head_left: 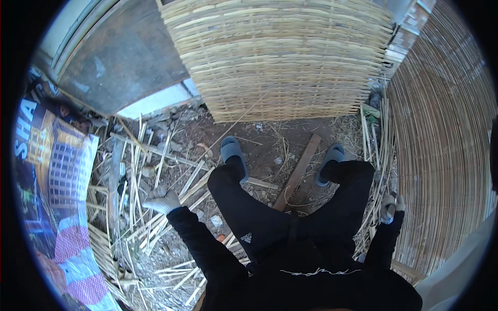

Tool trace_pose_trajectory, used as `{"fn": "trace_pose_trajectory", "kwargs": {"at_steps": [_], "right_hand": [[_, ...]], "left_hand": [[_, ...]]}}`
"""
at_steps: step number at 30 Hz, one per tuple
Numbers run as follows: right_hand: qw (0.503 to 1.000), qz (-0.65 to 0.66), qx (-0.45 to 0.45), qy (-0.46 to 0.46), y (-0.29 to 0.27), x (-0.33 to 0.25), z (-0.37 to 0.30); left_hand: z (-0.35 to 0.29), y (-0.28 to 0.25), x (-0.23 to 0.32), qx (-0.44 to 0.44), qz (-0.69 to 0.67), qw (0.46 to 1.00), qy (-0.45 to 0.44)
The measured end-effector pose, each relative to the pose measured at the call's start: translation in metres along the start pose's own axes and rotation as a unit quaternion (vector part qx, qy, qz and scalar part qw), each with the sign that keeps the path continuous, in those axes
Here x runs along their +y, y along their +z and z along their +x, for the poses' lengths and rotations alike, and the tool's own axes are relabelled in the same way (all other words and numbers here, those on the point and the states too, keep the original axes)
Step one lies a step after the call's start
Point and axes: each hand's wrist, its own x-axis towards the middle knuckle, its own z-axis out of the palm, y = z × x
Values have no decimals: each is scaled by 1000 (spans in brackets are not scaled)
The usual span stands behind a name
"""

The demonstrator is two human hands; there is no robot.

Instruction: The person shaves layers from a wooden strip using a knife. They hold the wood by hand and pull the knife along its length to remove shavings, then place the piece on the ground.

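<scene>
My left hand (163, 201), in a light grey glove, is out to the left above scattered bamboo strips (148, 181). Its fingers stretch leftward with the thumb apart, and nothing shows in them. Out to the right, my right hand (389, 208), also gloved, is near a large panel of thin upright canes (441, 155). Its fingers are slightly bent and apart, with no held thing visible. Ahead of my feet stands a woven bamboo panel (280, 62). A thin white string (320, 271) lies across the front of my black clothing.
A wooden plank (299, 171) lies on the dirt between my sandalled feet. More bamboo strips (381, 135) are heaped along the right side. A printed plastic sheet (65, 181) hangs at the left, and a dark board (124, 57) leans at the back left.
</scene>
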Motion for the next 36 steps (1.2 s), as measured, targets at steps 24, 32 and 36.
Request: {"fn": "trace_pose_trajectory", "kwargs": {"at_steps": [24, 32, 36], "right_hand": [[179, -927, 119, -306, 132, 42, 83], [422, -836, 58, -347, 47, -7, 37], [378, -833, -30, -404, 44, 56, -27]], "left_hand": [[-138, 90, -14, -309, -49, 944, -102], [-121, 65, 6, -195, -28, 979, -51], [-139, 85, -16, -229, -51, 967, -99]]}}
